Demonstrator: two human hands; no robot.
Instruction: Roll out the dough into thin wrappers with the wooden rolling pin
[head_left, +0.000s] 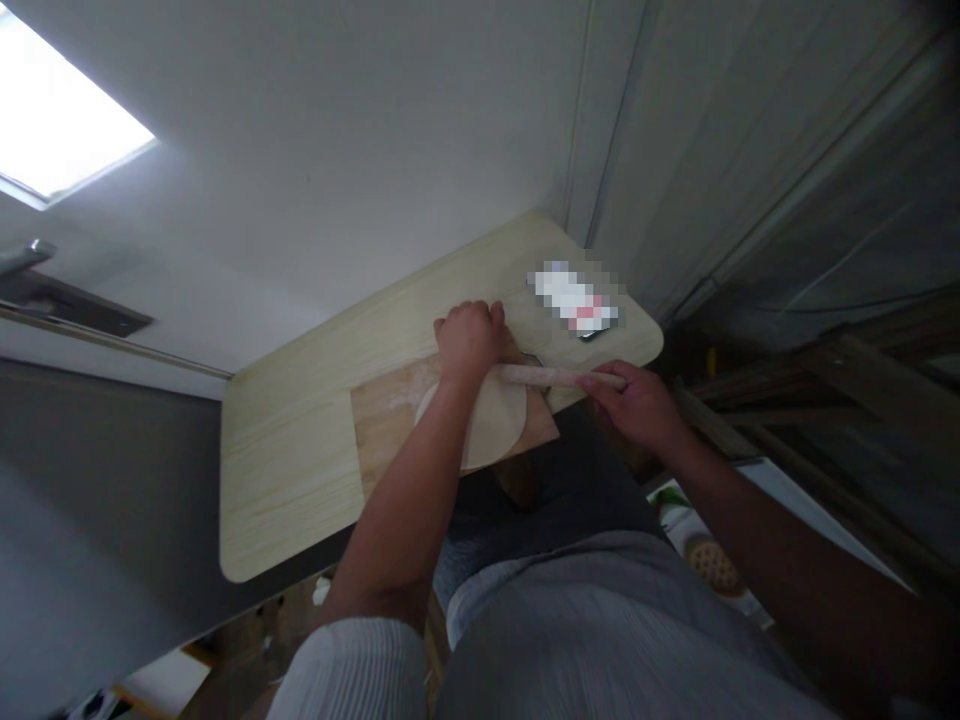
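A thin round sheet of dough [499, 428] lies on a wooden board [373, 425], partly covered by my left forearm. Across the dough's far edge runs a pale wooden rolling pin [538, 375]. My right hand [626, 398] is closed around its right end, beyond the board's edge. My left hand [470, 338] is curled over the pin's other end, which it hides; the fingertips point down out of sight. White flour [407, 397] dusts the board left of the dough. A thin dark-edged loop shows just behind the pin.
The board rests on a light wood table [292, 450] with rounded corners. A phone [574, 300], blurred out, lies at its far right. The table stands against a white door [337, 180] with a metal handle [30, 255]. A round, holed tan item [712, 565] sits low at right.
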